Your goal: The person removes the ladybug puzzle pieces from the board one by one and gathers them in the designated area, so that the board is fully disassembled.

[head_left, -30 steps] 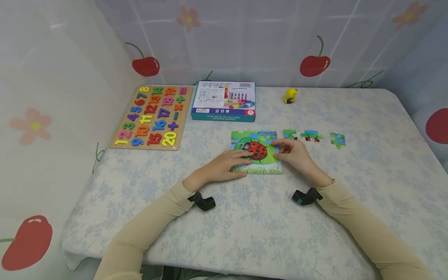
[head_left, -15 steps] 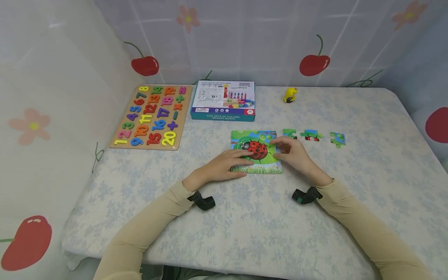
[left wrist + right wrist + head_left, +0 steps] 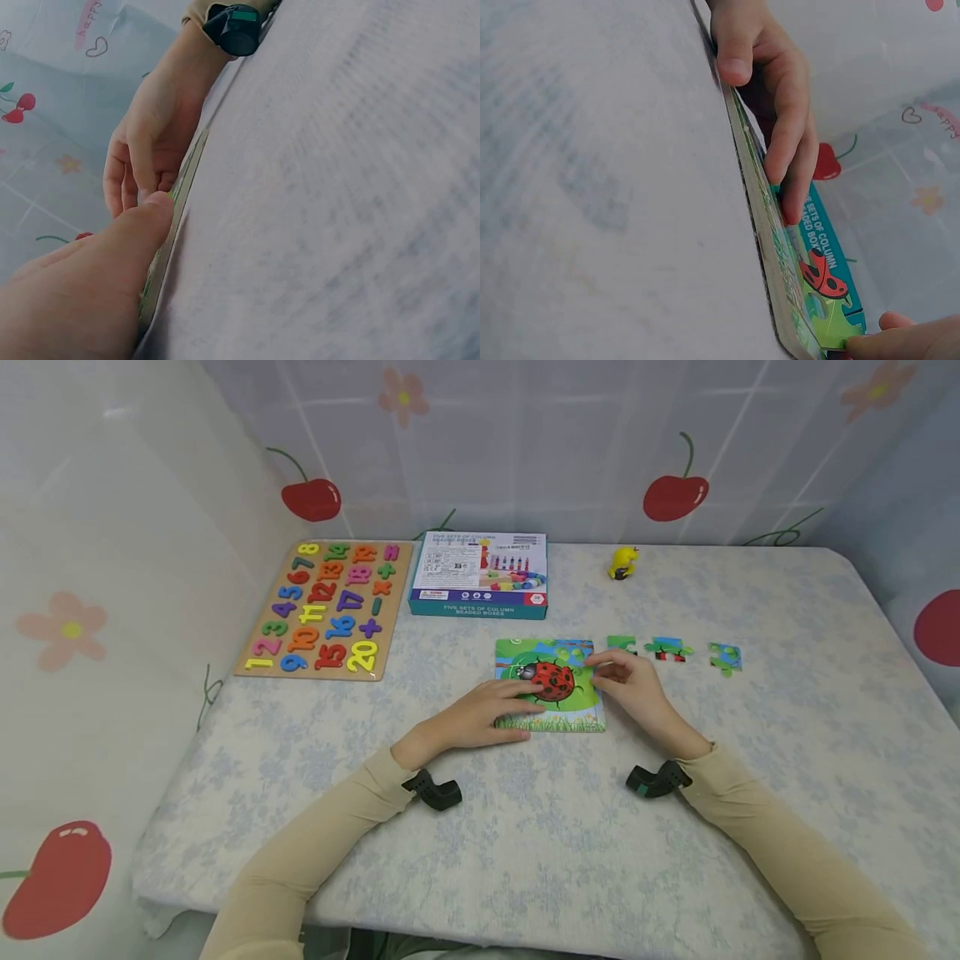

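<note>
My left hand lies across the left part of a ladybug jigsaw puzzle, its fingers fairly straight and its thumb along the front edge. At the puzzle's right side, my right hand pinches a puzzle piece between thumb and fingers. In the right wrist view this piece is tilted up from the board and shows green with part of the red ladybug. In the left wrist view the left thumb sits at the board's edge, with the right hand's curled fingers just beyond it.
Three loose puzzle pieces lie right of the puzzle: one green piece, a middle piece and a blue-green one. Behind stand a teal bead box, a wooden number board and a small yellow toy.
The right thumb has moved slightly up and right, nearer the index finger, at the puzzle's right edge. The left hand stays in place.
</note>
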`<control>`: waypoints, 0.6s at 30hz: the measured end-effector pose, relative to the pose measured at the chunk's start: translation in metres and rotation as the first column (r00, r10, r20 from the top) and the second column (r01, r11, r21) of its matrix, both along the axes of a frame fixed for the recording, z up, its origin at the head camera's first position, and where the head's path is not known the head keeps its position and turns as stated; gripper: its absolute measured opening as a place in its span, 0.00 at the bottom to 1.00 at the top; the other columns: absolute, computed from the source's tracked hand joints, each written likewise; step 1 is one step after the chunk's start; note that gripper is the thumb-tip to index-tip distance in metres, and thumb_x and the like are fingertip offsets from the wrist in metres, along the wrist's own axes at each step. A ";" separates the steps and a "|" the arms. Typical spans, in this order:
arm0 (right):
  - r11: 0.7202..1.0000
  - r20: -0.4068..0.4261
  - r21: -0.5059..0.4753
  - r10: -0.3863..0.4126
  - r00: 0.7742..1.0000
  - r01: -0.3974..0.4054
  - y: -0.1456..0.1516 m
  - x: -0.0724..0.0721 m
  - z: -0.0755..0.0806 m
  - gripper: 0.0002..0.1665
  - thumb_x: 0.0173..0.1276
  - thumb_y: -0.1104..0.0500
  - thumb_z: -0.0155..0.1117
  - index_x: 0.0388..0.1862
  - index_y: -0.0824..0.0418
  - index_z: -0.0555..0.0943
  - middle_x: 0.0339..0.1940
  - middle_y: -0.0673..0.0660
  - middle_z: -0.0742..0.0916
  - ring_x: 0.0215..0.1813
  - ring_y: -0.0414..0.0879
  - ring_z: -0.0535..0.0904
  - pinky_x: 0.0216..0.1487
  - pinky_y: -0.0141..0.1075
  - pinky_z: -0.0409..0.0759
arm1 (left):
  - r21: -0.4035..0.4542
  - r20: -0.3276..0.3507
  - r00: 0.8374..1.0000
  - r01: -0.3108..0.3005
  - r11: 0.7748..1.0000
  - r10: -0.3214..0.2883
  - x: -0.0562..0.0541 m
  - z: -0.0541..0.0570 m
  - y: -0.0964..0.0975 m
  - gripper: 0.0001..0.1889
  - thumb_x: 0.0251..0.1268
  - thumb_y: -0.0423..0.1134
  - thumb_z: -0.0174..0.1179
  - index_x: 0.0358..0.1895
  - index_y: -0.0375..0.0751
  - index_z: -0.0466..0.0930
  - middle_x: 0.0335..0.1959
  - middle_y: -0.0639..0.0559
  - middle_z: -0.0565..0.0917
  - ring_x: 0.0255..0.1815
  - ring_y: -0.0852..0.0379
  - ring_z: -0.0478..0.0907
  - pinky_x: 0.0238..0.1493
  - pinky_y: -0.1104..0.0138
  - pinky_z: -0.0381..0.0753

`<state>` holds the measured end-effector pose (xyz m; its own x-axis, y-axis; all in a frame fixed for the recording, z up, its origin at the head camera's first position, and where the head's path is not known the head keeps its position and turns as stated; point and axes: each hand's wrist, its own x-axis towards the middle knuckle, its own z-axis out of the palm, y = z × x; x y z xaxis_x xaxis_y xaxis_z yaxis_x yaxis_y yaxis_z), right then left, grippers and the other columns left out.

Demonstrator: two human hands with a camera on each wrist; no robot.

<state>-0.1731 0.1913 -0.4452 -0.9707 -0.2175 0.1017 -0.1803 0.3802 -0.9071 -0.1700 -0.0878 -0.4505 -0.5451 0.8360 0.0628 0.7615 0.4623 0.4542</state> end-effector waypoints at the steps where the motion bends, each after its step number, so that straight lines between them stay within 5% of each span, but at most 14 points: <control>1: 1.000 0.007 0.000 -0.003 1.000 0.003 0.000 0.000 0.000 0.14 0.66 0.68 0.60 0.51 0.69 0.79 0.50 0.69 0.82 0.41 0.26 0.77 0.41 0.20 0.78 | -0.004 -0.011 1.000 0.004 1.000 -0.004 0.000 0.001 0.001 0.25 0.68 0.54 0.54 0.67 0.56 0.70 0.74 0.54 0.63 0.76 0.55 0.56 0.76 0.53 0.55; 10: 1.000 0.049 -0.013 -0.002 0.999 0.002 0.000 -0.002 0.001 0.15 0.66 0.70 0.60 0.52 0.69 0.79 0.51 0.69 0.83 0.45 0.41 0.81 0.40 0.20 0.77 | -0.029 -0.085 0.996 0.030 0.999 -0.032 0.007 0.013 0.009 0.24 0.68 0.54 0.55 0.65 0.55 0.72 0.70 0.51 0.67 0.73 0.52 0.60 0.75 0.55 0.57; 14: 1.000 0.046 -0.003 -0.005 0.999 0.005 -0.001 -0.001 0.000 0.15 0.67 0.69 0.59 0.52 0.69 0.79 0.51 0.69 0.82 0.43 0.35 0.80 0.41 0.20 0.77 | -0.047 -0.144 0.989 0.035 0.998 -0.041 0.010 0.017 0.022 0.24 0.69 0.56 0.53 0.66 0.56 0.72 0.65 0.51 0.71 0.67 0.55 0.65 0.71 0.59 0.63; 18: 1.000 0.043 -0.011 0.001 0.999 -0.001 -0.001 -0.001 0.002 0.14 0.67 0.68 0.59 0.51 0.70 0.79 0.51 0.70 0.82 0.41 0.28 0.77 0.41 0.20 0.77 | -0.106 -0.195 0.981 -0.030 0.994 0.009 0.011 0.012 0.034 0.25 0.69 0.60 0.48 0.68 0.62 0.68 0.66 0.49 0.68 0.65 0.55 0.65 0.68 0.59 0.65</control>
